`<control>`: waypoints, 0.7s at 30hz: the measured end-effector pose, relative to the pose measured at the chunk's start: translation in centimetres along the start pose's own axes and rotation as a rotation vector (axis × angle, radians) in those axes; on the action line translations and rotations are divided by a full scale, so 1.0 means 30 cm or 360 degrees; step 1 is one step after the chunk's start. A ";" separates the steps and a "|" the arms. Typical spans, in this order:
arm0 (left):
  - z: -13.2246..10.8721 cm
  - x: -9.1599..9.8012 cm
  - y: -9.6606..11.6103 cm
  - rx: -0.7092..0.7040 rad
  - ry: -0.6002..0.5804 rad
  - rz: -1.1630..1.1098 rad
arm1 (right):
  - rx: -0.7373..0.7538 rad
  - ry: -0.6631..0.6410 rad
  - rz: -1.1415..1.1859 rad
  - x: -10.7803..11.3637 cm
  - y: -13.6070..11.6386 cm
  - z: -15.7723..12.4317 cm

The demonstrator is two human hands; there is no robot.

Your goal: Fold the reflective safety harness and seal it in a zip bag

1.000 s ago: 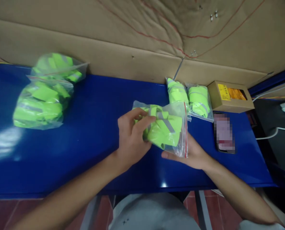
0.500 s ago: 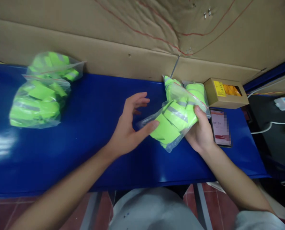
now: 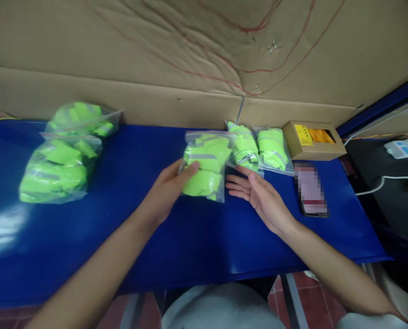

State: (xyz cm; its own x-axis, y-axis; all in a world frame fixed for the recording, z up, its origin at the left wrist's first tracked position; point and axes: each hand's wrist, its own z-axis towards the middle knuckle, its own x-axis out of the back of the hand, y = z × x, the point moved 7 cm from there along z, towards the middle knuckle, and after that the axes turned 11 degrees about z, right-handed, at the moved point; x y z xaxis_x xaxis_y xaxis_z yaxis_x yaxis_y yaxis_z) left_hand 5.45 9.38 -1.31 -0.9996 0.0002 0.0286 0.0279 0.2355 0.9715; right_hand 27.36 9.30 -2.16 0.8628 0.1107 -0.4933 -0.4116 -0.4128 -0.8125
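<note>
My left hand (image 3: 169,187) grips the left side of a clear zip bag holding a folded neon-yellow reflective vest (image 3: 205,157), its thumb lying on the front. A grey reflective strip crosses the fabric. My right hand (image 3: 258,194) is open just right of this bag, fingers spread and pointing left, with nothing in it. Behind the right hand lie two more bagged vests, one narrow (image 3: 245,144) and one wider (image 3: 272,148), side by side against the back panel.
Other bagged vests (image 3: 55,171) lie piled at the left of the blue table (image 3: 128,256). To the right are a brown box (image 3: 293,137) with a window and a phone (image 3: 309,189). A brown panel (image 3: 149,103) with red cords rises behind.
The bagged vest has moved left, from my right hand into my left. My right hand has let go and opened. The view has shifted slightly.
</note>
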 end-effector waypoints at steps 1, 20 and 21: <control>0.011 0.029 0.000 -0.0012 0.0106 -0.0025 | 0.0014 -0.0027 -0.0051 0.001 -0.001 -0.002; 0.091 -0.133 0.005 -0.0075 0.0192 0.0090 | 0.0756 0.0256 -0.0132 0.099 -0.205 0.026; 0.124 -0.164 0.005 -0.0007 0.0156 0.0126 | 0.0801 0.0274 -0.0104 0.113 -0.225 0.032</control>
State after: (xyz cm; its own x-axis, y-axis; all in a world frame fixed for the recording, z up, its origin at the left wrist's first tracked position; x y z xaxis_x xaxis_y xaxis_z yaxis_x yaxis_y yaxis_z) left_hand 10.34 13.02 -2.18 -0.9889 -0.0762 0.1278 0.1068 0.2341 0.9663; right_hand 32.78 13.33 1.35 0.9097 -0.0454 -0.4128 -0.4086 0.0795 -0.9092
